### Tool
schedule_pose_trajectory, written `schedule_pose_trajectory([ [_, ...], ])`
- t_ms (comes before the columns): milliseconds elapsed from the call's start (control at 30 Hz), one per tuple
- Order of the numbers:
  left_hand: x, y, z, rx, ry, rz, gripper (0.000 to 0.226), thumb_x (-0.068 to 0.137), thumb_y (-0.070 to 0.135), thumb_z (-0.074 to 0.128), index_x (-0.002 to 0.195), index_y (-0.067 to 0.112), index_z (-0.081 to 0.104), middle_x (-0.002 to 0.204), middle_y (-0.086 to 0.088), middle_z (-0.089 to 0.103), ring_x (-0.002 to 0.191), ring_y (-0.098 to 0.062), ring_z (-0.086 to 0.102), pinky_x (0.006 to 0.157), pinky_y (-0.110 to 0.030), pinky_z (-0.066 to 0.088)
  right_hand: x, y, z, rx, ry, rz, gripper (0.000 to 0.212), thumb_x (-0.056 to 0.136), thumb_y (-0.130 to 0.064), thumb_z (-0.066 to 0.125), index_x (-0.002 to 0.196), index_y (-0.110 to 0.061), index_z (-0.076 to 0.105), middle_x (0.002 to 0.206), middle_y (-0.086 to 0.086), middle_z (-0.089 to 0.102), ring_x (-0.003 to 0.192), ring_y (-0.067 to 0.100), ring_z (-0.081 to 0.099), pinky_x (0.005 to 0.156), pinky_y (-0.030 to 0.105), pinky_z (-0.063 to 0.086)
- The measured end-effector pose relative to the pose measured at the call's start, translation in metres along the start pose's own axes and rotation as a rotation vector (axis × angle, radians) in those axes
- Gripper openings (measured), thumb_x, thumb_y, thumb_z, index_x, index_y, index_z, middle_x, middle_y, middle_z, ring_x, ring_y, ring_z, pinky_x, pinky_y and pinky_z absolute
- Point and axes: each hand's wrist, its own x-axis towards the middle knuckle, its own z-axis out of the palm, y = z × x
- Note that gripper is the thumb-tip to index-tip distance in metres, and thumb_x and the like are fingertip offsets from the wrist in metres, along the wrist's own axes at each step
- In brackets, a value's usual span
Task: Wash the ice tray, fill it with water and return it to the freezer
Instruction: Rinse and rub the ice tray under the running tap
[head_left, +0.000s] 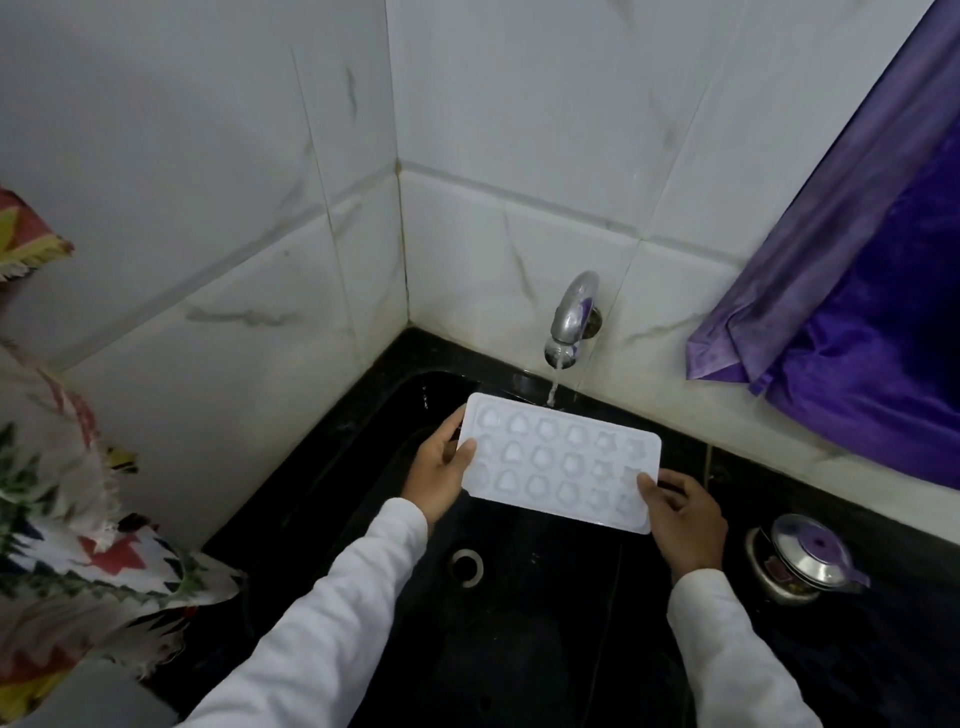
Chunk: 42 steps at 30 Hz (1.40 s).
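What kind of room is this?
Most likely a kitchen: a black sink under a running tap, tiled walls, and a lidded steel pot beside it.

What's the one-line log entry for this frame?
ice tray: held over black sink | left hand: grips left end | right hand: grips right end | tap: running, stream at tray's far edge

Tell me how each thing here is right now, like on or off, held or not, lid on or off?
tap: on, water running.
ice tray: held over the sink, cups facing up, far edge at the water stream.
left hand: grips the tray's left end.
right hand: grips the tray's right end.
drain: unplugged.
steel pot: lid on, standing on the counter.
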Motion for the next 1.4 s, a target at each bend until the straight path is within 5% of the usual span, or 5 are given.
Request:
schedule_pose_trajectory([
  [133,0.008,0.006,0.016,-0.181,0.067,-0.182,0.029,0.100,0.017,0.053,0.129,0.020,0.061,0.108,-0.003,0.074,0.100,-0.021,0.072,0.079,-0.036,0.060,0.009,-0.005,-0.003,-0.118,0.061,-0.112,0.025,0.089,-0.025,0.072,0.110,-0.013,0.065,0.097,0.010,0.072,0.092,0.025,0.065,0.089,0.027,0.042],
  [267,0.019,0.005,0.031,-0.168,0.091,-0.205,0.025,0.100,0.014,0.052,0.122,0.014,0.065,0.101,-0.006,0.074,0.094,-0.023,0.072,0.078,-0.038,0.061,0.017,-0.011,0.008,-0.369,0.110,-0.577,0.025,0.087,-0.018,0.063,0.109,-0.007,0.063,0.109,0.013,0.065,0.106,0.037,0.054,0.094,0.024,0.027],
  [467,0.027,0.006,0.048,-0.148,0.128,-0.221,0.022,0.101,0.011,0.048,0.117,0.016,0.063,0.097,-0.003,0.071,0.094,-0.023,0.069,0.084,-0.044,0.060,0.029,-0.045,0.041,-0.447,-0.258,-0.875,0.025,0.087,-0.021,0.060,0.110,-0.014,0.064,0.120,0.005,0.059,0.114,0.022,0.049,0.100,0.010,0.023],
  [767,0.029,0.010,0.045,-0.087,0.115,-0.185,0.024,0.101,0.010,0.046,0.104,0.026,0.065,0.102,-0.009,0.071,0.100,-0.031,0.069,0.088,-0.050,0.058,0.042,-0.063,0.066,-0.680,-0.426,-1.109,0.027,0.083,-0.016,0.057,0.104,-0.017,0.074,0.118,0.011,0.064,0.108,0.033,0.056,0.089,0.044,0.050],
  [1400,0.029,0.010,0.045,-0.021,0.118,-0.127,0.024,0.101,0.012,0.046,0.110,0.026,0.063,0.104,-0.006,0.072,0.099,-0.028,0.070,0.090,-0.048,0.057,0.027,-0.066,0.068,-0.646,-0.405,-0.954,0.039,0.085,-0.030,0.037,0.102,-0.019,0.071,0.121,0.006,0.060,0.108,0.028,0.053,0.091,0.045,0.047],
])
